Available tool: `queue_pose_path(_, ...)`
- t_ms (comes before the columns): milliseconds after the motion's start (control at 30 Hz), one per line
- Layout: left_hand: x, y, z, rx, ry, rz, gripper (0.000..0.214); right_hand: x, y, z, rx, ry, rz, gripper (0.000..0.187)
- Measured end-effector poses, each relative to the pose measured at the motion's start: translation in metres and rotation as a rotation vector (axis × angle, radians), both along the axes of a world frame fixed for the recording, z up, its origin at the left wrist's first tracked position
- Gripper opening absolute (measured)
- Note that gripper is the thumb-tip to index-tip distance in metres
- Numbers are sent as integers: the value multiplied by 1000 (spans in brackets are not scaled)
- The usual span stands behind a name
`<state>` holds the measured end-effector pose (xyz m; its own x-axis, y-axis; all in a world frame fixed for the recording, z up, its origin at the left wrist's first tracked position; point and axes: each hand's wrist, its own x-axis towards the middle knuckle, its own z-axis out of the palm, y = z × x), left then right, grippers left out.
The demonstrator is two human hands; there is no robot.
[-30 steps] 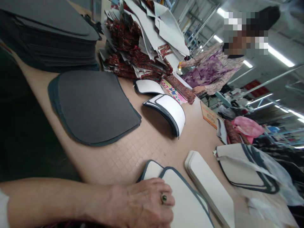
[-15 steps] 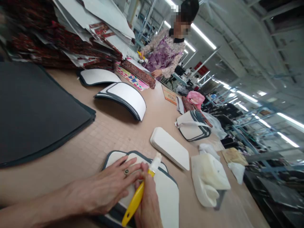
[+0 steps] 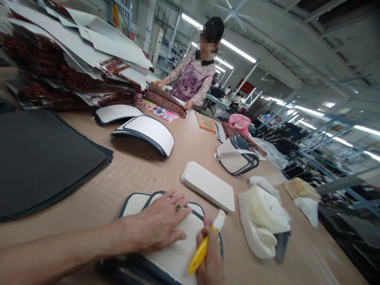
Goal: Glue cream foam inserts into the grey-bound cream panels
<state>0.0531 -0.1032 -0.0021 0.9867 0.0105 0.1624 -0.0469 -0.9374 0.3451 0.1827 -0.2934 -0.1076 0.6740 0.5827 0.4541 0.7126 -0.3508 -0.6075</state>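
Note:
My left hand [image 3: 162,221] lies flat with its fingers stretched out, a ring on one of them, on a pile of white panels with dark edges [image 3: 175,261]. My right hand [image 3: 210,253] is closed around a brush with a yellow handle [image 3: 200,253]. The brush's pale bristles point up and away, over the right edge of the pile. Just beyond the hands lies a stack of white rounded boards [image 3: 208,186]. To the right stands a white container [image 3: 258,221] with soft, folded-looking sides; what is inside is hidden.
Large dark sheets [image 3: 44,158] lie at the left. Curved white panels [image 3: 148,132] and a tied bundle of panels [image 3: 236,156] sit farther back. Tall piles of white and dark-red sheets [image 3: 74,63] stand at the back left. A co-worker [image 3: 192,79] handles dark-red material across the table.
My right hand with the brush has moved right, away from my left hand. My left hand has shifted slightly right over the panel. The co-worker's hands have moved on the dark-red material.

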Motion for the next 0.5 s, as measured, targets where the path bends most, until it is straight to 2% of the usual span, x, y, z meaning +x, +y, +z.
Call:
queue_pose_path(67, 8, -6, -6, -40, 53, -9, 59, 3, 1, -13, 43, -9, -8, 34)
queue_pose_path(133, 8, -9, -14, -50, 144, 16, 65, 9, 3, -25, 78, -11, -15, 37)
queue_pose_path(200, 5, -10, -19, -45, 210, 61, 68, 11, 3, -27, 91, 5, -22, 38)
queue_pose_path(267, 3, -11, -17, -40, 233, 74, 68, 10, 2, -18, 59, 44, -32, 38)
queue_pose_path(367, 11, -10, -2, -47, 235, 61, 62, 2, -5, 12, -8, 89, 25, 24)
queue_pose_path(433, 25, -8, 10, -54, 212, 77, 52, -6, -14, 32, 61, 41, 89, 15)
queue_pose_path(500, 45, -2, 19, -67, 202, 66, 45, -17, -25, 45, 165, -83, 154, 17)
